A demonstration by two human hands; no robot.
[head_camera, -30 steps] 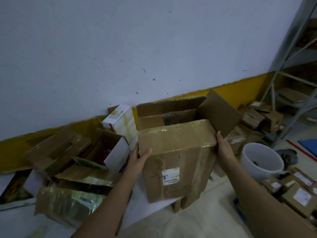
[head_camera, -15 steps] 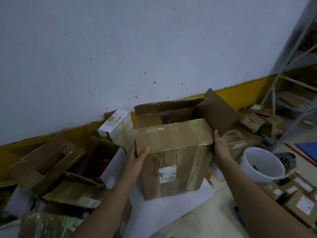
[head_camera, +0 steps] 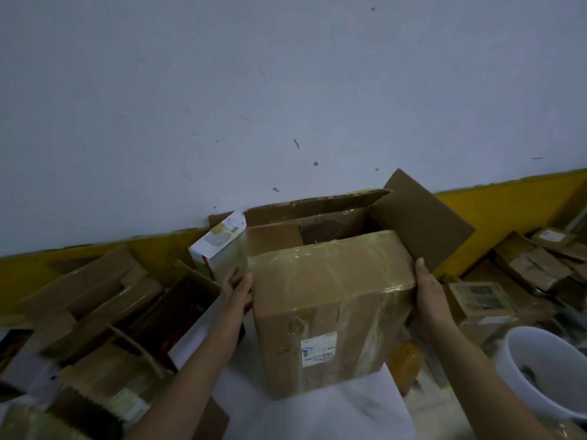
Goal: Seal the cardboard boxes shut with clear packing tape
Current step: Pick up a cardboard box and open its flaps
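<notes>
A grey-white wall (head_camera: 286,90) with a yellow band (head_camera: 514,204) along its base fills the upper view. Below it, a white surface (head_camera: 317,414) carries the tall cardboard box (head_camera: 330,312), which stands upright at centre, wrapped in glossy clear tape with a white label (head_camera: 318,348) low on its front face. Directly behind and touching it stands an open carton (head_camera: 305,223), flaps raised, one flap (head_camera: 425,220) splayed out to the right. A heap of flattened and open cartons (head_camera: 95,306) crowds the left side; smaller taped parcels (head_camera: 482,296) lie scattered right. A white bucket (head_camera: 540,373) sits at the lower right edge. A white product box (head_camera: 219,246) leans against the open carton's left side. The left hand (head_camera: 236,289) presses flat, fingers straight, against the tall box's left face. The right hand (head_camera: 427,287) lies with fingers extended on the right upper corner
</notes>
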